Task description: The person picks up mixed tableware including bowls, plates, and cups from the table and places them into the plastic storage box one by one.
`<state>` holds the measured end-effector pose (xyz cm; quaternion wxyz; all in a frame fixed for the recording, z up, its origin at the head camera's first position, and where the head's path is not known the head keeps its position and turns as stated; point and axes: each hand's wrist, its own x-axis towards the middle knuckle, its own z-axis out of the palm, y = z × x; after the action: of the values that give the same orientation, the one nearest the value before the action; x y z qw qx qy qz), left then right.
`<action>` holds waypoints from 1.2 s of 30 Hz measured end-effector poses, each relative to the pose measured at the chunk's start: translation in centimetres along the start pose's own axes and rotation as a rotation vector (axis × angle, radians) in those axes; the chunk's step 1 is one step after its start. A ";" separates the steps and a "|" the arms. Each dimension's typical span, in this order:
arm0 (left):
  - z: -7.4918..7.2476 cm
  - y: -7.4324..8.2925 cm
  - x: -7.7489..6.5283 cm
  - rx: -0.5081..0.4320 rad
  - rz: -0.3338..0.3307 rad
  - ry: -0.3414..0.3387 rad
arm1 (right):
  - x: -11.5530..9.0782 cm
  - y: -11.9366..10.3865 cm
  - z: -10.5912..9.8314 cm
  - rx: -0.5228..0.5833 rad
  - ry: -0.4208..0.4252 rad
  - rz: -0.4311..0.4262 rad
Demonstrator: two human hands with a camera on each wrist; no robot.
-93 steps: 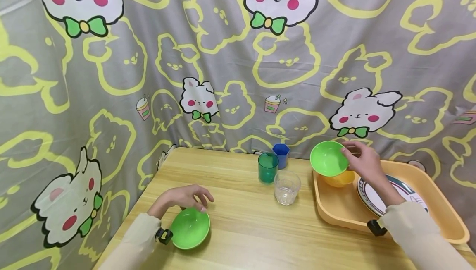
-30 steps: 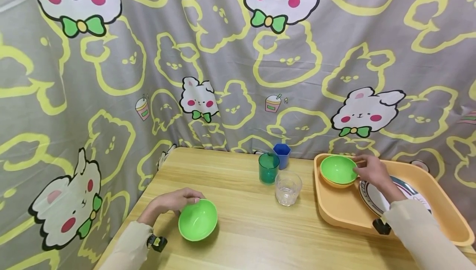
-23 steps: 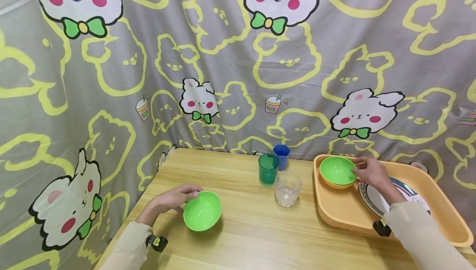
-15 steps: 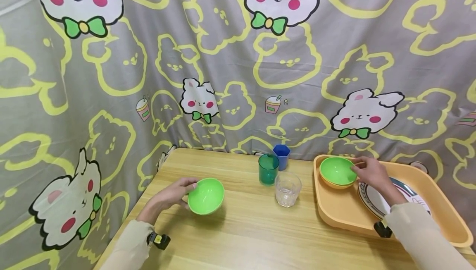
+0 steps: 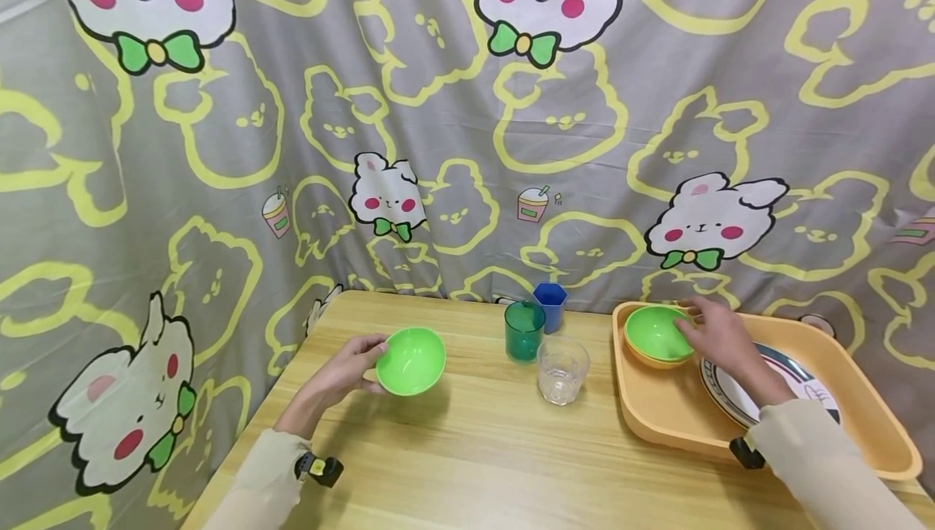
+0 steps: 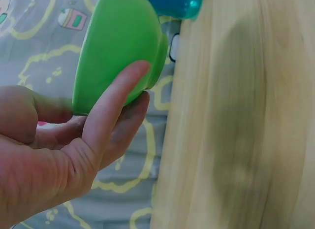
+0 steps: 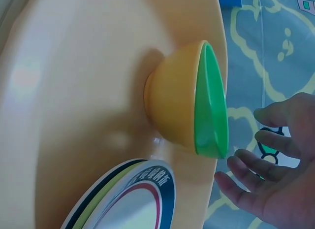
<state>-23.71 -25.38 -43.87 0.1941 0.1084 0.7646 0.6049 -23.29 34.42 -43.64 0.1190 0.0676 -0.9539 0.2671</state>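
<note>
Left hand [image 5: 349, 369] pinches tilted green bowl [image 5: 411, 361] above table [image 5: 467, 469]. Right hand [image 5: 719, 338] spread, beside second green bowl [image 7: 212, 108] nested in yellow bowl [image 7: 172, 96]; plate [image 5: 730, 384] at their 4 o'clock.

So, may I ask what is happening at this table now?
A person's left hand holds a green bowl above the table. The right hand, holding nothing, is beside another green bowl, which sits inside an orange bowl in the tray. A plate lies in the tray too, and three cups stand on the table.
</note>
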 end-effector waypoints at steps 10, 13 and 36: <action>1.1 1.3 0.5 -0.087 0.020 0.080 | 0.0 -1.1 0.2 -0.020 0.107 -0.138; 1.4 1.6 0.7 -0.120 0.018 0.104 | -0.2 -1.5 0.3 -0.015 0.130 -0.156; 4.3 3.6 1.9 -0.326 0.103 0.244 | -1.2 -5.0 0.7 0.095 0.241 -0.205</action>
<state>-23.83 -19.96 -41.51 0.0841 0.0404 0.6677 0.7385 -21.30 29.92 -42.02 0.2559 0.1375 -0.9071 0.3045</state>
